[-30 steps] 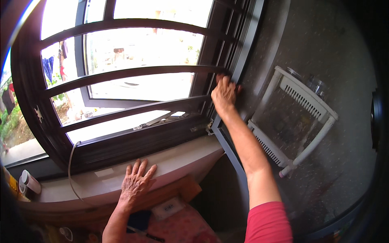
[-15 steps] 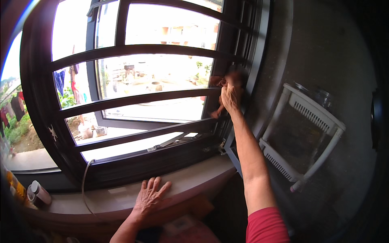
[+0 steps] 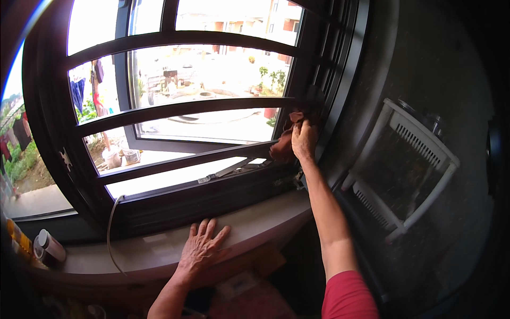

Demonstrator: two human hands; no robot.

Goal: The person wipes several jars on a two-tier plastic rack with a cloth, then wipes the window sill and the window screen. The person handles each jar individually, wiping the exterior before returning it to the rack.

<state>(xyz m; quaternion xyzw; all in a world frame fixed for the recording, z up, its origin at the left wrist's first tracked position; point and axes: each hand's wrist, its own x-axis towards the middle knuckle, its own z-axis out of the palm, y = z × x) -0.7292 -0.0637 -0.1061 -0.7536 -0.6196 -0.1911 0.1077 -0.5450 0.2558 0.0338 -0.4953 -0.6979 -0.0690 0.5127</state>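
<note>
My right hand (image 3: 304,139) grips a reddish-brown cloth (image 3: 283,147) against the right side of the dark window frame (image 3: 202,199), where the horizontal bars (image 3: 191,108) meet it. Part of the cloth hangs down left of my fingers, and some is bunched above them. My left hand (image 3: 202,249) lies flat with fingers spread on the pale window sill (image 3: 154,247), holding nothing. Behind the bars, a window sash (image 3: 130,95) stands swung outward, with its metal stay arm (image 3: 223,173) showing near the bottom.
On the right, a white plastic rack (image 3: 419,143) stands by the grey wall, with clear jars (image 3: 433,125) on top. A white-lidded container (image 3: 50,247) and yellow bottles (image 3: 20,239) sit at the sill's left end. A thin pale cable (image 3: 110,234) runs over the sill edge.
My right hand has moved down along the frame's right side with the cloth. My left hand keeps its place on the sill. The whole view has shifted slightly.
</note>
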